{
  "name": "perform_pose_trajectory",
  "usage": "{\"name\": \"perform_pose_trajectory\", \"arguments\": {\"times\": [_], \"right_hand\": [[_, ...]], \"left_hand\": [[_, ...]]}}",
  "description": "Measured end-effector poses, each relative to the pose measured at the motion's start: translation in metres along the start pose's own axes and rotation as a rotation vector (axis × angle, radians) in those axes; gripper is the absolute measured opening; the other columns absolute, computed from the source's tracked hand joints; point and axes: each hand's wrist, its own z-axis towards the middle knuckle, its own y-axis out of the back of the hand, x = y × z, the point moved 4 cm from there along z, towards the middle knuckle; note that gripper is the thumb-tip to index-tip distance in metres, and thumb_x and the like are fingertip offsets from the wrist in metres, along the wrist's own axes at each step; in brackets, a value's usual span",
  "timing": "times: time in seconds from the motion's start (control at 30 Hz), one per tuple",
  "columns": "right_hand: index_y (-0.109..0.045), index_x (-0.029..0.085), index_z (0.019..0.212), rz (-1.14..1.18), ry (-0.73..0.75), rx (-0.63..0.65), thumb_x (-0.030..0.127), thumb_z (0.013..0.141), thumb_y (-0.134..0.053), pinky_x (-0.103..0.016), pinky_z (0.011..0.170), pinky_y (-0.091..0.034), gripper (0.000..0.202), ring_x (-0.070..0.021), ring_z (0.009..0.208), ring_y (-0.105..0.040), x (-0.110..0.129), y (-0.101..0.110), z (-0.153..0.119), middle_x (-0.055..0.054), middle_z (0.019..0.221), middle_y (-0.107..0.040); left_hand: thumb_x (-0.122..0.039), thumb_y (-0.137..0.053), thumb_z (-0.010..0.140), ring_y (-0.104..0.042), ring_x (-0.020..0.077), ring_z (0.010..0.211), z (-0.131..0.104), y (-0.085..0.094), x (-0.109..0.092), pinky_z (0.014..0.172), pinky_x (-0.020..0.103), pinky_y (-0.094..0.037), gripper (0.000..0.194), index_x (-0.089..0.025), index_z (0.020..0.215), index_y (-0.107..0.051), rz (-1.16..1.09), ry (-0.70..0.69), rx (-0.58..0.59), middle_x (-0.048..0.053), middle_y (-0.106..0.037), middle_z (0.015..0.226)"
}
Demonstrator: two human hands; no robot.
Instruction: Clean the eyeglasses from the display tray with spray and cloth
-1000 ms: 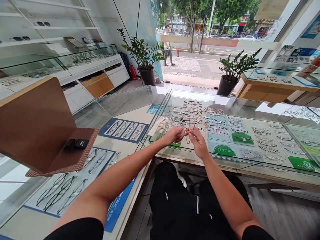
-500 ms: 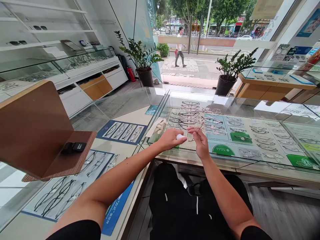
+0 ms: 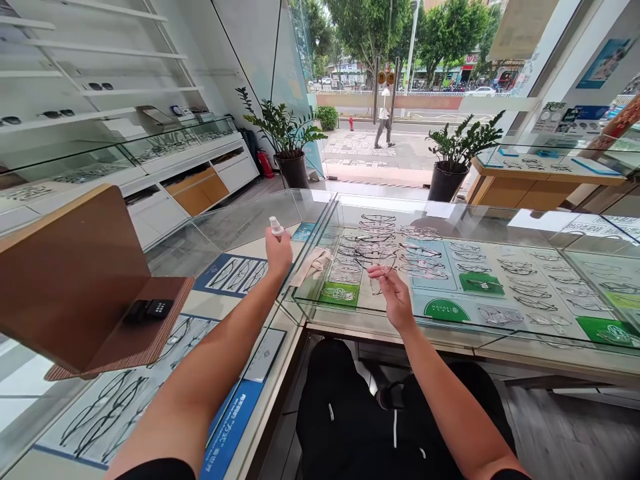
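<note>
My left hand (image 3: 279,253) is closed round a small white spray bottle (image 3: 275,226), held upright above the left glass counter. Over the right display case, my right hand (image 3: 393,290) pinches a thin-framed pair of glasses (image 3: 376,285) between thumb and fingers. A beige cloth (image 3: 314,265) lies crumpled on the glass between the two hands. Rows of glasses (image 3: 377,228) lie inside the case beyond my right hand, and a green card (image 3: 339,294) is in its near left corner.
A brown folding mirror or stand (image 3: 75,280) with a black object (image 3: 148,310) on its base stands at the left. Potted plants (image 3: 291,167) flank the glass door. Outside, a person (image 3: 384,120) is walking. My knees are below the counter edge.
My left hand has moved left and away from my right hand with the bottle, which now stands upright in it. My right hand still holds the glasses, slightly lower and further left.
</note>
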Motion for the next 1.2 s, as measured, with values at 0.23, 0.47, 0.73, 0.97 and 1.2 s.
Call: {"name": "perform_pose_trajectory", "arguments": {"times": [0.23,0.47,0.73,0.97,1.2], "right_hand": [[-0.078,0.027,0.106,0.003,-0.018,-0.010,0.047,0.109,-0.056,-0.047,0.113,-0.050,0.029,-0.0285,0.125,-0.067,0.001,-0.002,0.000,-0.010,0.120,-0.073],[-0.079,0.028,0.107,0.004,-0.022,-0.010,0.047,0.109,-0.057,-0.048,0.114,-0.050,0.029,-0.0290,0.127,-0.066,0.000,-0.002,0.000,-0.009,0.120,-0.074],[-0.079,0.028,0.107,0.012,-0.016,-0.005,0.045,0.109,-0.056,-0.047,0.113,-0.049,0.028,-0.0276,0.125,-0.066,-0.001,-0.002,0.000,-0.009,0.118,-0.074],[-0.077,0.026,0.105,-0.013,-0.033,-0.012,0.049,0.108,-0.056,-0.048,0.114,-0.049,0.031,-0.0288,0.126,-0.067,0.000,-0.001,0.000,-0.009,0.117,-0.074],[-0.078,0.027,0.104,-0.013,-0.016,-0.006,0.047,0.109,-0.056,-0.046,0.113,-0.049,0.030,-0.0277,0.124,-0.067,0.000,-0.002,0.001,-0.009,0.116,-0.074]], "left_hand": [[-0.029,-0.063,0.098,-0.058,0.0191,0.091,0.017,0.009,0.033,0.093,0.035,-0.048,0.018,-0.021,0.113,-0.056,0.066,0.103,-0.097,0.004,-0.063,0.105],[-0.030,-0.065,0.099,-0.060,0.0211,0.094,0.018,0.008,0.042,0.096,0.040,-0.051,0.021,-0.020,0.116,-0.057,0.095,0.164,-0.086,0.008,-0.065,0.109],[-0.025,-0.068,0.093,-0.060,0.0302,0.127,0.004,0.014,0.017,0.107,0.044,-0.052,0.049,-0.018,0.136,-0.045,0.117,0.040,-0.173,0.022,-0.054,0.146],[-0.022,-0.066,0.088,-0.055,0.0359,0.137,-0.032,0.000,-0.057,0.124,0.052,-0.035,0.038,-0.020,0.125,-0.057,0.344,-0.534,0.091,0.017,-0.061,0.138],[-0.027,-0.081,0.070,-0.066,0.0427,0.119,-0.048,-0.030,-0.035,0.101,0.046,-0.049,0.049,-0.020,0.116,-0.066,0.565,-0.179,0.646,0.019,-0.072,0.119]]}}
